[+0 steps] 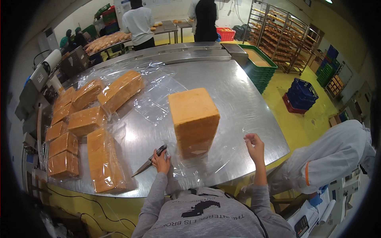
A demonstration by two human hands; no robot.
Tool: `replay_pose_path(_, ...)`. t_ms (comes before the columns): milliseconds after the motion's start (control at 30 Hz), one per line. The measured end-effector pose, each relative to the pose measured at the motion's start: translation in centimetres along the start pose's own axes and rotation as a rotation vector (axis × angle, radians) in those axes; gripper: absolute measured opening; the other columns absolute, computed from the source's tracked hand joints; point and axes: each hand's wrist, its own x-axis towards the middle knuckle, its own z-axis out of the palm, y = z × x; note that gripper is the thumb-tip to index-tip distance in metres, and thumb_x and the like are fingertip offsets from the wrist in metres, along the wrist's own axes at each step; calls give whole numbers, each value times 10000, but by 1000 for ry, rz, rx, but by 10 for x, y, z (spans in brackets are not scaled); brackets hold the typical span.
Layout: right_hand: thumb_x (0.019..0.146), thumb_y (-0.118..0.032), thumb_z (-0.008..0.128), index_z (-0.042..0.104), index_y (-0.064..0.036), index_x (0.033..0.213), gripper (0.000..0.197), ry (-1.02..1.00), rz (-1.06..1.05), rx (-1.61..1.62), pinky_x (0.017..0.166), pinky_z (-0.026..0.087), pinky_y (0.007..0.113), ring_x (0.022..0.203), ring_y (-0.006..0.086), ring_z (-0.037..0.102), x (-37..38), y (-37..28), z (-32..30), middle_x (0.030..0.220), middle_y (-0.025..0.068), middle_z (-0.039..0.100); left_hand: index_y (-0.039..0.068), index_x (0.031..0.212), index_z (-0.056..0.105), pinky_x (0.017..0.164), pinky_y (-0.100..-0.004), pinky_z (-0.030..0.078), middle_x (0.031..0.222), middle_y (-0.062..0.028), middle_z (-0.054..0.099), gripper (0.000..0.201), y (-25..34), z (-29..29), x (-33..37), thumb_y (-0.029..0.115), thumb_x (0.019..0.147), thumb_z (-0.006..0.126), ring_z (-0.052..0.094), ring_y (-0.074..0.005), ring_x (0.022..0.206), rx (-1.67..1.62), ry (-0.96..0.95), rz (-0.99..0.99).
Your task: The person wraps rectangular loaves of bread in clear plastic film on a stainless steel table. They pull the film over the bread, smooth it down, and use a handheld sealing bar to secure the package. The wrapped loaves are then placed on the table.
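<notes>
A tall, crustless-looking block of bread point(196, 123) stands upright on the steel table in front of me, with clear plastic film around its foot. To its left, my left hand point(160, 162) has its fingers closed over the handle of a knife point(146, 166); the blade points toward the lower left. My right hand point(255, 146) is raised to the right of the block, apart from it. Its fingers are curled together, and a thin pale bit shows at their tips, too small to name. Several plastic-wrapped bread blocks point(102, 158) lie on the left side.
Clear plastic bags point(154, 99) spread over the steel table point(246, 103) behind the wrapped blocks. Stacked green crates point(262, 73) stand off its far right corner. Close on the right is a person in white clothing point(329, 154). Bread racks point(278, 35) and blue crates point(301, 95) stand beyond.
</notes>
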Motion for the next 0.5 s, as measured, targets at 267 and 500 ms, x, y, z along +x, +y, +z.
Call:
replay_pose_path(267, 805, -43, 551, 571, 8, 796, 56, -133, -159, 16, 503, 427, 223, 540, 119, 582, 7, -146, -6, 650, 73, 602, 91, 864, 519, 836, -445, 332, 1134, -105, 431, 120, -37, -24, 11, 191, 812, 561, 408, -294, 1009, 6, 149, 69)
replay_pose_path(500, 869, -94, 506, 537, -7, 850, 95, 109, -481, 130, 427, 335, 194, 454, 60, 452, 96, -252, -19, 525, 2, 470, 47, 873, 427, 568, -239, 410, 713, -11, 473, 90, -37, -194, 99, 124, 884, 474, 463, -96, 611, -1053, 379, -185)
